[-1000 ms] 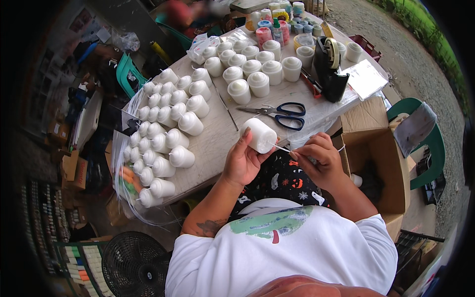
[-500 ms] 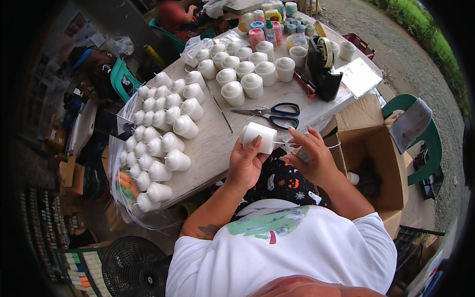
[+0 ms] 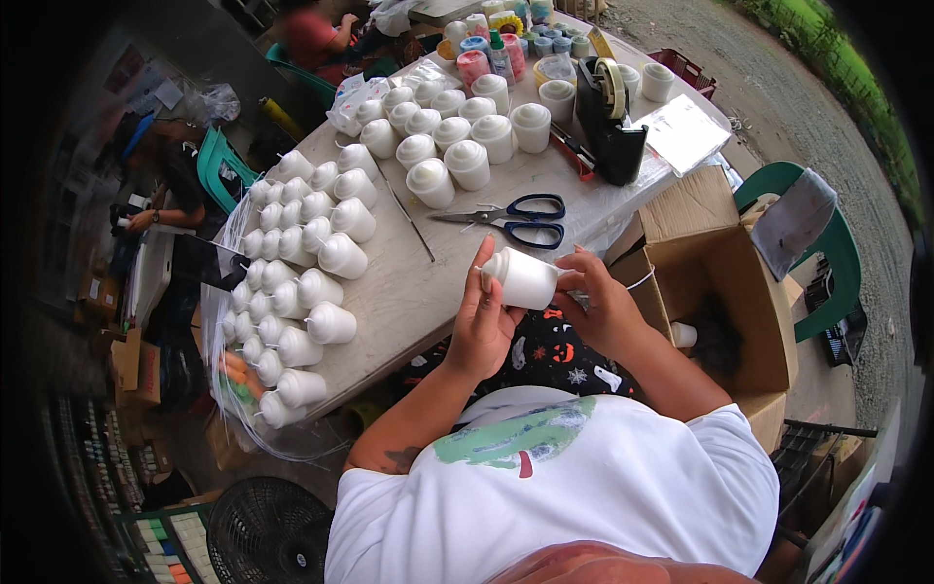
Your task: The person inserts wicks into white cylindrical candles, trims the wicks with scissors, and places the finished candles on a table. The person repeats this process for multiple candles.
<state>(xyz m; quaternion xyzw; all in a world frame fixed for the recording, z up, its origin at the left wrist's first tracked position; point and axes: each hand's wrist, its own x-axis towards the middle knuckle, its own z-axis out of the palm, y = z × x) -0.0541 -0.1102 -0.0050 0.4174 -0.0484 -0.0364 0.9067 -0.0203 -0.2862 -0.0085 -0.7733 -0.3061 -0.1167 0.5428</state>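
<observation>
A white candle (image 3: 528, 280) with a stepped, domed top lies tilted on its side above my lap. My left hand (image 3: 484, 329) is closed round its domed end, fingers at the top and thumb side. At the flat end, my right hand (image 3: 597, 304) pinches close against the base. A thin white wick (image 3: 642, 280) runs out behind that hand, its loose end curving toward the box; the pinched part is hidden by the fingers. Blue-handled scissors (image 3: 511, 219) rest on the table just beyond the candle, blades pointing left.
Rows of white candles (image 3: 341, 255) fill the table's left side, and more candles (image 3: 470, 165) stand farther back. A black tape dispenser (image 3: 613, 127) sits at the right beside clear plastic sheets (image 3: 683, 136). An open cardboard box (image 3: 725, 282) is at my right. A thin rod (image 3: 409, 222) lies mid-table.
My right hand has moved in against the candle's base, where a stretch of wick showed before. The candle has shifted slightly right and tipped. The whole view has shifted a little.
</observation>
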